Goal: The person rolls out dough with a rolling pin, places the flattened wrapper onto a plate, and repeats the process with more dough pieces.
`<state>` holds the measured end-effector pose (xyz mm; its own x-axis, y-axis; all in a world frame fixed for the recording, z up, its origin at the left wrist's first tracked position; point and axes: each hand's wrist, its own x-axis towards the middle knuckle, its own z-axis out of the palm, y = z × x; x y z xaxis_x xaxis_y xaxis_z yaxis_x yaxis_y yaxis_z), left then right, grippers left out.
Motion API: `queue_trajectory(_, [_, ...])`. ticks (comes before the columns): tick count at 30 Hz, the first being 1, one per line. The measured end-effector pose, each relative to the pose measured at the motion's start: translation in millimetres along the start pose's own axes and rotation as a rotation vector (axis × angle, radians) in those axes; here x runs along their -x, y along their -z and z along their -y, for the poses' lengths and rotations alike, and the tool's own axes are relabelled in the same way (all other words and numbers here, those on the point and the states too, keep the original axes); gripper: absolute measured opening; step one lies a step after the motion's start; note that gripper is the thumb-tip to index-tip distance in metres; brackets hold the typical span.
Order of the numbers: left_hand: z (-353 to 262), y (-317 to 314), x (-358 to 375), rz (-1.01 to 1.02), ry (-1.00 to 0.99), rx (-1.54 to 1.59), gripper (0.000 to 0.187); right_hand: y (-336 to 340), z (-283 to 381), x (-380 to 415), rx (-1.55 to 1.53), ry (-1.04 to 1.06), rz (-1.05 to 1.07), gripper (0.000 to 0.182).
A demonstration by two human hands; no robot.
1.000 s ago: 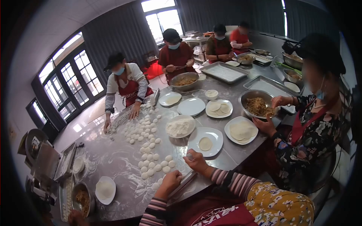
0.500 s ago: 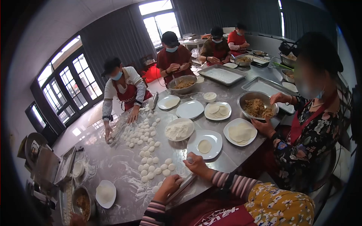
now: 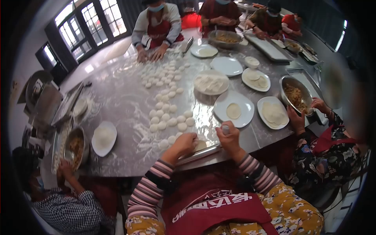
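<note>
My right hand (image 3: 229, 138) is closed around a rolling pin, whose grey end (image 3: 225, 129) sticks up above the fingers. To its left, near the table's front edge, my left hand (image 3: 184, 145) is closed at the rim of a flat dough round (image 3: 200, 145). The fingertips of that hand are partly hidden. Beyond my hands lie several small dough balls (image 3: 161, 114). A white plate (image 3: 245, 102) with one thin wrapper (image 3: 233, 111) stands behind my right hand, and a plate of flour (image 3: 211, 82) is farther back.
On the right, a co-worker's hands are at a bowl of filling (image 3: 294, 98), beside a plate of stacked wrappers (image 3: 273, 112). Another co-worker reaches to a bowl (image 3: 75, 147) at the left. Several people work across the floured metal table (image 3: 117, 88).
The view has tilted down and turned, bringing the apron and left co-worker into sight. A dough round now shows between my hands. The far worker's hands have come together.
</note>
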<state>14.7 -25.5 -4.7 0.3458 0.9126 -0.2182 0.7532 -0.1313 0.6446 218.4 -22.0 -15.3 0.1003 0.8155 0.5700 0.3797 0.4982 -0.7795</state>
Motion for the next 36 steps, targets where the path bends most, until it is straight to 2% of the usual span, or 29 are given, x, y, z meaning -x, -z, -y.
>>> queue_trajectory(2, [9,3,2,-0.004,-0.009,0.144,0.019,16,10,19,-0.012,-0.019,-0.025,0.021])
queue_trajectory(3, [9,7,2,-0.009,0.009,0.148,0.019,11,6,15,-0.022,-0.024,-0.011,0.021])
queue_trajectory(5, [4,6,6,0.037,-0.055,0.042,0.019,2,-5,4,0.083,0.092,-0.046,0.020])
queue_trajectory(7, [-1,0,0,-0.120,-0.082,0.020,0.019,-21,-6,-22,0.073,0.111,-0.075,0.019])
queue_trajectory(10, [-4,-3,-14,-0.135,-0.067,0.019,0.021,-38,-13,-38,0.022,0.099,-0.060,0.020])
queue_trajectory(12, [-9,4,-11,0.008,-0.035,0.019,0.019,-22,-11,-23,0.069,0.148,-0.061,0.021])
queue_trajectory(13, [-5,3,-10,-0.001,-0.033,0.028,0.019,-11,-10,-12,0.114,0.191,-0.064,0.021])
queue_trajectory(15, [3,-2,-3,-0.104,-0.034,0.094,0.018,10,-2,15,0.155,0.156,-0.059,0.021])
queue_trajectory(18, [1,-3,2,-0.061,-0.044,0.197,0.017,11,7,18,0.070,0.056,-0.111,0.021])
queue_trajectory(20, [-4,-6,-1,-0.026,-0.074,0.191,0.017,-7,0,-7,0.025,0.106,-0.101,0.020])
queue_trajectory(22, [-9,-7,-10,-0.144,-0.029,0.105,0.016,-26,-7,-29,0.024,0.109,-0.053,0.021])
queue_trajectory(26, [-8,-6,-22,-0.111,-0.041,0.113,0.014,-23,-11,-27,0.010,0.086,-0.027,0.021])
queue_trajectory(27, [-7,-4,-20,-0.084,-0.056,0.077,0.014,-15,-11,-19,0.077,0.175,-0.079,0.021])
queue_trajectory(29, [0,-2,-15,-0.058,-0.059,0.051,0.014,9,1,6,0.064,0.079,-0.018,0.022])
queue_trajectory(31, [6,-1,-9,0.007,-0.060,0.213,0.014,20,9,20,-0.032,0.007,-0.007,0.022])
queue_trajectory(32, [5,0,-7,0.015,-0.053,0.215,0.014,15,7,15,0.124,0.083,-0.027,0.021])
queue_trajectory(35, [1,2,-5,-0.005,-0.111,0.177,0.016,-17,-2,-24,0.036,0.094,-0.044,0.018])
queue_trajectory(36, [4,0,-9,-0.067,-0.099,0.142,0.017,-32,-9,-34,-0.004,0.090,-0.043,0.017])
